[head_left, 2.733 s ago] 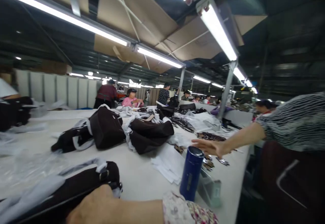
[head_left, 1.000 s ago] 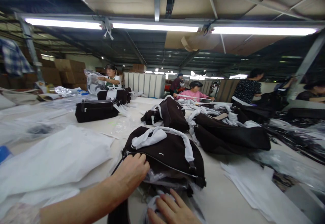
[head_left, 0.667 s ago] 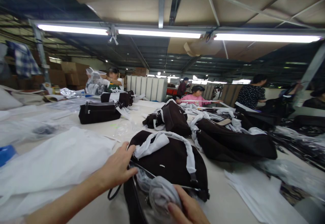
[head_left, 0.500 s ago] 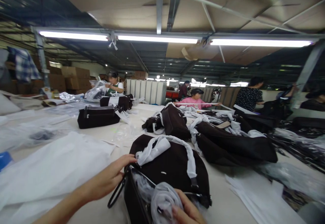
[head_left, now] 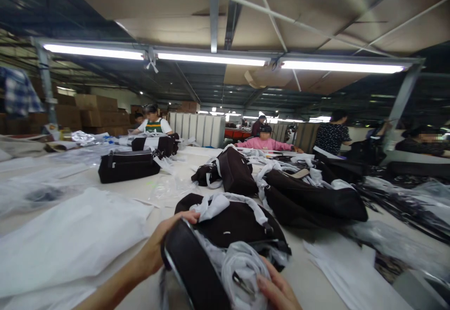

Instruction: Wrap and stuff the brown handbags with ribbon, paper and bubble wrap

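Observation:
A black handbag lies in front of me with its zipped top open towards me. White wrapping covers its handles. My left hand grips the bag at the left end of the opening, its fingers over the far side. A coiled strap in pale wrapping, with a bit of metal showing at its middle, sits at the opening. My right hand holds this coil from the right, thumb against its face. Clear plastic shows inside the bag; part of the right hand is cut off below.
More black bags with wrapped handles lie beyond, and another black bag stands at the left. White sheets cover the table's left side. Paper and clear plastic lie at the right. A person in pink works across the table.
My left hand has pulled the near side of the bag's opening wider, and that side now faces up. The coiled strap in my right hand has shifted slightly right.

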Demonstrator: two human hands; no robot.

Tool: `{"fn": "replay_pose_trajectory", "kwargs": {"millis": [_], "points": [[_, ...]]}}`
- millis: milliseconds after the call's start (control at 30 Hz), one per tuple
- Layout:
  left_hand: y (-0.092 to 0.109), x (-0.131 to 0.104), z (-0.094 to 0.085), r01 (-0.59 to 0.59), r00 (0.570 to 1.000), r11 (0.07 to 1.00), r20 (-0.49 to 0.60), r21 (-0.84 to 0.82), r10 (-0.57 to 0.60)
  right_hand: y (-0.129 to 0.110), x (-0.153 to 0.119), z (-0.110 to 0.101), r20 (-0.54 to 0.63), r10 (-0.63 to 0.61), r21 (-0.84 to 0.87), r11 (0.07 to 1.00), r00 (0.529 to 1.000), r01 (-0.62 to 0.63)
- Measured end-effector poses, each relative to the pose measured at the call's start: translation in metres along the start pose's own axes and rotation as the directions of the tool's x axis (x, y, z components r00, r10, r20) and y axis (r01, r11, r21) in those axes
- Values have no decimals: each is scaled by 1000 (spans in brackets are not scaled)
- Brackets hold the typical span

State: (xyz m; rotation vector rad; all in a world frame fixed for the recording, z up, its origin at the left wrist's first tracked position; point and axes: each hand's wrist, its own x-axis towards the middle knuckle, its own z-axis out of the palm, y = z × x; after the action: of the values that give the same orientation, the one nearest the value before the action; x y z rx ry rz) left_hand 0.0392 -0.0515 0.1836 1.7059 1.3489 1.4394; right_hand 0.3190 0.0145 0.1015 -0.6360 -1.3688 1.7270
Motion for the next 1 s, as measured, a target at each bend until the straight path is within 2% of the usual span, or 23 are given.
{"fn": "replay_pose_trajectory", "kwargs": {"millis": [67, 133, 233, 300, 367, 467, 533, 700, 800, 900, 1000], "points": [[20, 15, 4, 95, 984, 936, -112, -338, -141, -26, 3, -2, -33, 3, 52, 999, 999, -2], [39, 31, 7, 97, 958, 822, -171, -561, -229, -56, 7, -1, -71, -64, 115, 991, 995, 72], [59, 49, 10, 62, 943, 679, -180, -732, -280, -99, 13, 0, -90, -238, 159, 955, 967, 250], [64, 57, 11, 79, 931, 603, -158, -794, -330, -119, 18, 0, -16, -316, 124, 941, 949, 316], [64, 62, 11, 123, 912, 538, -119, -834, -393, -130, 25, 1, 104, -334, 50, 943, 937, 330], [58, 65, 12, 134, 900, 471, -92, -872, -426, -133, 41, 5, 295, -243, -77, 958, 924, 277], [51, 66, 12, 132, 902, 440, -77, -888, -426, -130, 53, 12, 360, -172, -127, 965, 917, 231], [34, 68, 5, 122, 883, 392, -81, -912, -463, -123, 83, 33, 452, -140, -26, 985, 881, 170], [29, 68, 0, 128, 874, 384, -79, -914, -480, -118, 100, 35, 465, -133, -178, 955, 875, 239], [29, 68, -4, 123, 869, 392, -91, -912, -486, -113, 116, 30, 419, -172, -380, 859, 892, 344], [28, 69, -5, 116, 868, 400, -103, -909, -485, -113, 127, 27, 388, -134, -417, 857, 912, 303]]}}
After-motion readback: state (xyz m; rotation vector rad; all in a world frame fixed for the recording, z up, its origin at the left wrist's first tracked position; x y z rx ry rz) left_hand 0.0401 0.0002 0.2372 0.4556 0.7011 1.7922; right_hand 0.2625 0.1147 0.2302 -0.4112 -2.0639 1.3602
